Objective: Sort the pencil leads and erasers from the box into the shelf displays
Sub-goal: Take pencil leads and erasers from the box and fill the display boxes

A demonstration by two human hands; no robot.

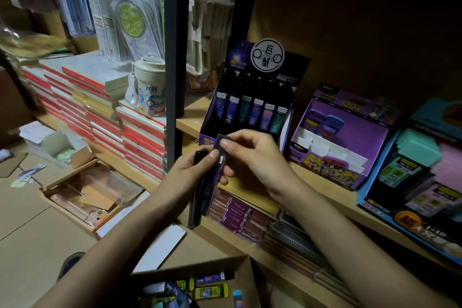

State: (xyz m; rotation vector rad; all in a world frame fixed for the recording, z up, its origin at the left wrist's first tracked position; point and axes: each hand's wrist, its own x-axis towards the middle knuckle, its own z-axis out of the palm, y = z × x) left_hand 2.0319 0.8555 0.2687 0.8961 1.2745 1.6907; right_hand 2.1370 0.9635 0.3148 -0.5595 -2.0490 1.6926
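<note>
Your left hand (pixel 186 174) grips dark lead cases (pixel 197 204); your right hand (pixel 252 157) pinches 1 of them, before the lead display (pixel 250 112).

Box (pixel 212 264) runs off the bottom edge, so most of its stuff is out of view. Left hand (pixel 185 172) hides the middle of the lead tubes (pixel 208 196), labels too blurry. Blue display (pixel 410 222) cropped at right.

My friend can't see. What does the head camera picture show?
The left hand grips slim dark pencil lead cases while the right hand pinches one. Behind them a shelf holds a purple display of lead tubes; below sits a cardboard box of stationery.
</note>
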